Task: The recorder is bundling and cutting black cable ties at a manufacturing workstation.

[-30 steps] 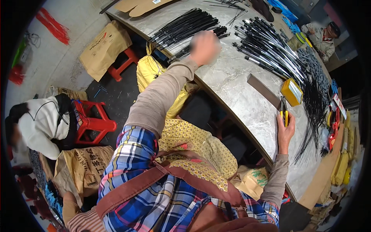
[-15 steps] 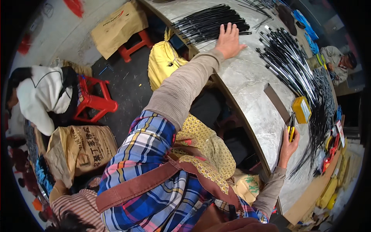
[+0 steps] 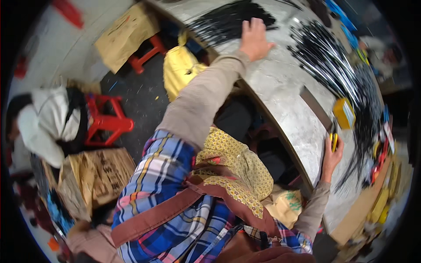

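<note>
My left hand (image 3: 255,41) reaches out to a flat pile of thin black rods or wires (image 3: 223,22) at the table's far left. Its fingers are spread, lying over the right end of that pile. At the right of the table, my right hand (image 3: 332,155) is closed on yellow-handled pliers (image 3: 334,139), jaws pointing away from me. A dark flat strip (image 3: 315,107) lies just beyond the pliers, with a yellow box (image 3: 344,114) beside it. A second bundle of black and shiny rods (image 3: 324,57) spreads across the back of the table.
The grey marbled table (image 3: 276,87) curves around me, its edge near my lap. Red-handled tools (image 3: 380,162) lie at the far right edge. To the left stand a yellow sack (image 3: 180,70), a red stool (image 3: 107,118) and a brown paper bag (image 3: 105,175). Other people are nearby.
The whole view has shifted slightly and blurred. My left hand stays spread on the right end of the pile, and my right hand keeps hold of the pliers.
</note>
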A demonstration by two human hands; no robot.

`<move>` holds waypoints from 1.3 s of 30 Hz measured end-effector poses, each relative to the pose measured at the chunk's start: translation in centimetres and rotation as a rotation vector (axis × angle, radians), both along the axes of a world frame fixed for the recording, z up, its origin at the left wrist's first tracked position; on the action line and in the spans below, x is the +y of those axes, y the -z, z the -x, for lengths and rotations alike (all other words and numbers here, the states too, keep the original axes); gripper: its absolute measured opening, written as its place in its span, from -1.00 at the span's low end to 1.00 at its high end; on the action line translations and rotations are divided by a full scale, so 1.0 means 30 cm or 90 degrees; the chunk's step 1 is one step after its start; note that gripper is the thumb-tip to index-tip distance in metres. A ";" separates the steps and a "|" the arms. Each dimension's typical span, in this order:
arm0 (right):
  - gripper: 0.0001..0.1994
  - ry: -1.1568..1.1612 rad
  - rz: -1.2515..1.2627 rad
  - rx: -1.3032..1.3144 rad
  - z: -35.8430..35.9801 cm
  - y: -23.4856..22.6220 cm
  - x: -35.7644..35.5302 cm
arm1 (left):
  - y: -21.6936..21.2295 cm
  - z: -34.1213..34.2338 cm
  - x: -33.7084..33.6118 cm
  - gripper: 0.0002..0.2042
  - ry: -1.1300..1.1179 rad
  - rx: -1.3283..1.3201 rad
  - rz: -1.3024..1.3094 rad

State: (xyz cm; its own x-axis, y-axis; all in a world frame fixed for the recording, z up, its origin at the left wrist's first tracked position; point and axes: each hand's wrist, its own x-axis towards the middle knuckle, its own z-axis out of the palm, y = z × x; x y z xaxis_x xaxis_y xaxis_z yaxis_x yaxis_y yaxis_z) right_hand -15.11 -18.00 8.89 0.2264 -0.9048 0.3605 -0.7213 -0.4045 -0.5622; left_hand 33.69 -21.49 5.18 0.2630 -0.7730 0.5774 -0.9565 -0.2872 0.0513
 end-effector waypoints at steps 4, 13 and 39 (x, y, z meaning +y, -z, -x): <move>-0.62 -0.033 0.026 0.008 -0.070 0.004 -0.015 | 0.054 -0.080 0.050 -0.29 0.003 -0.159 0.108; -0.61 0.000 0.050 0.000 -0.029 -0.012 0.009 | 0.008 -0.069 -0.009 -0.40 0.154 -0.208 -0.030; -0.56 0.148 0.074 -0.111 0.005 0.052 -0.051 | 0.071 0.013 0.022 -0.50 0.161 0.061 -0.015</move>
State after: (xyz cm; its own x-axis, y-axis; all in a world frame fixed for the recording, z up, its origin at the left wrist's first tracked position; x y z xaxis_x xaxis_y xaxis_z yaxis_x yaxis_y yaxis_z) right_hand -15.28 -19.53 7.34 -0.0562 -0.8757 0.4796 -0.6987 -0.3086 -0.6455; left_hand 33.29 -20.83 3.05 0.1129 -0.8338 0.5404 -0.9890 -0.0423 0.1415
